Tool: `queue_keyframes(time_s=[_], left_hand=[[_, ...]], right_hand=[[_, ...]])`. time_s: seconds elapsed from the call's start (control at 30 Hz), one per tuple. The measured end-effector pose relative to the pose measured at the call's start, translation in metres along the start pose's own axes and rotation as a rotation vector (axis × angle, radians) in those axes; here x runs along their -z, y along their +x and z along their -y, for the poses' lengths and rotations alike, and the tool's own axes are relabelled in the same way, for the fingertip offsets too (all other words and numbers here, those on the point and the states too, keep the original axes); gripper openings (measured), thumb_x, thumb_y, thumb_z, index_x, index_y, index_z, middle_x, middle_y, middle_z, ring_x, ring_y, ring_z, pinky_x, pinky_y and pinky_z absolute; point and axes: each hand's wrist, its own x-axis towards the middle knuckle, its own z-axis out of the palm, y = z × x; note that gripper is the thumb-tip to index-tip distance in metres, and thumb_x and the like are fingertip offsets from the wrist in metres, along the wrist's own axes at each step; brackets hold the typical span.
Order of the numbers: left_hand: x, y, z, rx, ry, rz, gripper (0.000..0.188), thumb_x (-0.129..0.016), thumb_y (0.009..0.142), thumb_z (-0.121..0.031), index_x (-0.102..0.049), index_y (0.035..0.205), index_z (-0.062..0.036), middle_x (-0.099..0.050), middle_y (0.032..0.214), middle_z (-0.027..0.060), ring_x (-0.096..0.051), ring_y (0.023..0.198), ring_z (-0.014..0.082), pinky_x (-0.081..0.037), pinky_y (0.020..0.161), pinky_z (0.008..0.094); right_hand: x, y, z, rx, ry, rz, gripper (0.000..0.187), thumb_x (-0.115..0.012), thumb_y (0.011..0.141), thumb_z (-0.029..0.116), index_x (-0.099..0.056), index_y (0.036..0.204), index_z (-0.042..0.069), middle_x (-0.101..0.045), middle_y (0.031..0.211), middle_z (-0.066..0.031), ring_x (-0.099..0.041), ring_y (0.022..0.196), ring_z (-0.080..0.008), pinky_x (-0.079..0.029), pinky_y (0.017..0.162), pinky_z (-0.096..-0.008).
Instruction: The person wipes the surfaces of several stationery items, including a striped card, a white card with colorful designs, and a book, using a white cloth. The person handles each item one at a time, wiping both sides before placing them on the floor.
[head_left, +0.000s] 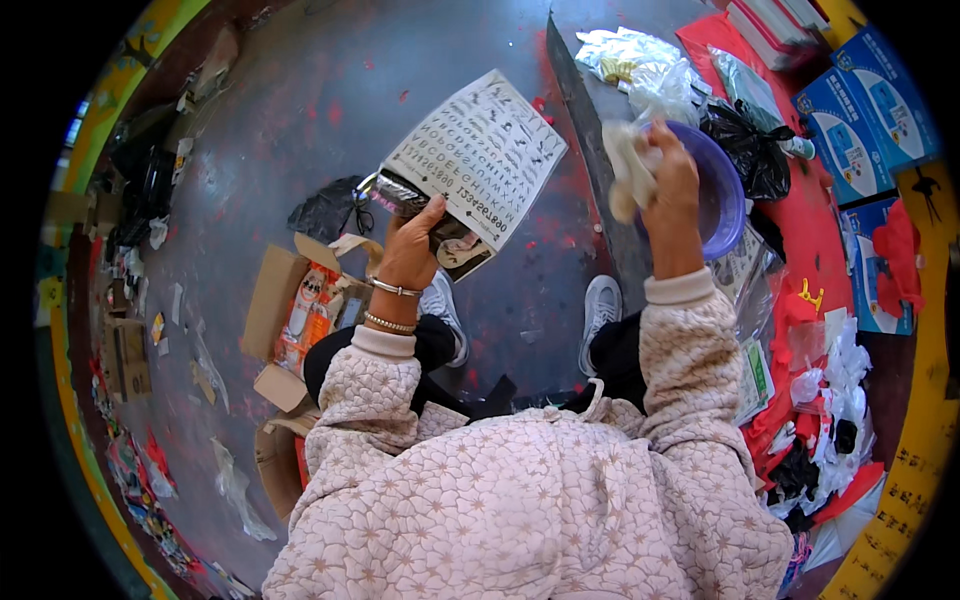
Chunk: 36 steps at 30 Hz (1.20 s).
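Flat printed card (pixel 480 160), crumpled cloth (pixel 628 165)

one white printed letter sheet (pixel 482 155), one translucent purple plastic bowl (pixel 722 195), one crumpled white plastic bag (pixel 628 168), two grey sneakers (pixel 600 305), three blue printed cardboard boxes (pixel 868 110), one open brown cardboard box (pixel 275 300), two metal bracelets (pixel 393 290), one black plastic bag (pixel 748 148).

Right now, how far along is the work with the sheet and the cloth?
Done: the cardboard box on the floor stands open, and a sheet of printed characters is out. In hand: the left hand holds that sheet up by its lower edge; the right hand grips a white cloth over the purple bowl. Left: packets still fill the box, and bags crowd the red table.
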Motion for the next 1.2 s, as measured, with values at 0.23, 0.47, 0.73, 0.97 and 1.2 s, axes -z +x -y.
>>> queue_keyframes(time_s=[0.23, 0.47, 0.73, 0.97, 1.2], left_hand=[[-0.007, 0.01, 0.009, -0.003, -0.204, 0.028, 0.03, -0.046, 0.091, -0.014, -0.046, 0.117, 0.0003, -0.055, 0.113, 0.0131, -0.055, 0.101, 0.0236, -0.047, 0.086, 0.0369], [-0.012, 0.002, 0.009, 0.021, -0.165, -0.018, 0.027, -0.051, 0.088, -0.007, -0.048, 0.114, 0.0002, -0.057, 0.108, 0.0115, -0.059, 0.095, 0.0222, -0.051, 0.079, 0.0341], [-0.013, -0.004, 0.013, 0.079, -0.171, 0.095, 0.03, -0.053, 0.087, -0.007, -0.047, 0.115, -0.0009, -0.056, 0.111, 0.0106, -0.057, 0.099, 0.0215, -0.051, 0.078, 0.0333], [0.039, 0.006, 0.002, 0.159, 0.017, -0.34, 0.041, -0.054, 0.086, -0.018, -0.042, 0.123, -0.0035, -0.052, 0.116, 0.0099, -0.054, 0.102, 0.0199, -0.045, 0.086, 0.0355], [-0.009, 0.001, -0.026, 0.247, 0.1, 0.2, 0.049, -0.063, 0.079, -0.024, -0.048, 0.119, -0.001, -0.057, 0.112, 0.0105, -0.056, 0.097, 0.0191, -0.045, 0.084, 0.0312]], right_hand=[[-0.009, -0.046, -0.056, -0.615, 0.14, 0.29, 0.036, -0.058, 0.084, 0.035, -0.056, 0.09, 0.0, -0.06, 0.076, -0.0127, -0.06, 0.06, -0.0164, -0.049, 0.048, -0.0285], [-0.008, -0.044, -0.033, -0.376, 0.004, 0.686, 0.041, -0.059, 0.082, 0.024, -0.051, 0.11, -0.004, -0.061, 0.096, -0.0141, -0.062, 0.076, -0.0163, -0.052, 0.062, -0.028], [-0.007, -0.035, -0.039, -0.383, -0.108, 0.268, 0.022, -0.061, 0.08, 0.009, -0.058, 0.096, -0.006, -0.064, 0.089, -0.0123, -0.062, 0.071, -0.0159, -0.051, 0.061, -0.0282], [0.021, -0.011, -0.022, -0.177, -0.318, 0.304, 0.018, -0.057, 0.081, 0.008, -0.062, 0.09, -0.006, -0.064, 0.08, -0.0089, -0.059, 0.062, -0.0125, -0.048, 0.055, -0.0253], [0.0, -0.042, -0.015, -0.194, -0.602, 0.593, 0.018, -0.058, 0.081, 0.01, -0.063, 0.088, -0.006, -0.064, 0.077, -0.0062, -0.057, 0.064, -0.0095, -0.047, 0.056, -0.0227]])
